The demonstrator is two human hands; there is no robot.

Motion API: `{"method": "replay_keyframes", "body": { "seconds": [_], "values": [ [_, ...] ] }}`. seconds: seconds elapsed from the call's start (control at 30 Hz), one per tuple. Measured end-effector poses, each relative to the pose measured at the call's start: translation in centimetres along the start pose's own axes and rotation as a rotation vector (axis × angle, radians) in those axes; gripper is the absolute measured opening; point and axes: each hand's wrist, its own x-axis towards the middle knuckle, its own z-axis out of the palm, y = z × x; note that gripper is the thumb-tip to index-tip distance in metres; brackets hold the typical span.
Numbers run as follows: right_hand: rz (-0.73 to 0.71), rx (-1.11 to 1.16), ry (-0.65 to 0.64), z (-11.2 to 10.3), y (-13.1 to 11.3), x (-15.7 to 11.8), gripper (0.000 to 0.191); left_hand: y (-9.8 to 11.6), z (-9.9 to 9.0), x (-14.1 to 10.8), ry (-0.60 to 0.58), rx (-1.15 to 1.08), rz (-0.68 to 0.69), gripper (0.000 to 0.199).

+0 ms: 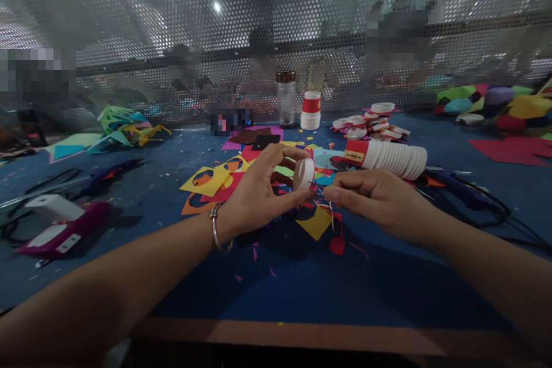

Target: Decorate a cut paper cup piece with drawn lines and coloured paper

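Between the fingers and thumb of my left hand (259, 190) is a short white paper cup base (305, 174), held on its side. My right hand (379, 201) is closed in a pinch close beside it, at the end of a thin pale strip (331, 213) that hangs down; its exact kind is unclear. Under both hands lie coloured paper scraps, including a yellow piece (318, 224) and a red scrap (337, 245). Beyond my right hand a stack of paper cups (392, 159) lies on its side.
Dark blue glue guns with cords lie at left (110, 175) and right (461, 190). A purple power strip (86, 224) sits at left. Behind stand a glass bottle (286, 100), upright cups (311, 110) and a pile of cut cup pieces (375, 126), before a perforated metal screen (233, 23).
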Motion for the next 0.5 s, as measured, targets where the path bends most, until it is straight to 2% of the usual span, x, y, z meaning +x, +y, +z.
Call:
{"method": "replay_keyframes", "body": {
  "seconds": [0.17, 0.5],
  "values": [
    [0.023, 0.019, 0.004, -0.18, 0.45, 0.07, 0.054, -0.22, -0.06, 0.05, 0.026, 0.038, -0.014, 0.043],
    [0.016, 0.026, -0.014, -0.26, 0.59, 0.17, 0.051, -0.46, -0.08, 0.0, 0.023, 0.133, 0.115, 0.041]
  ]
}}
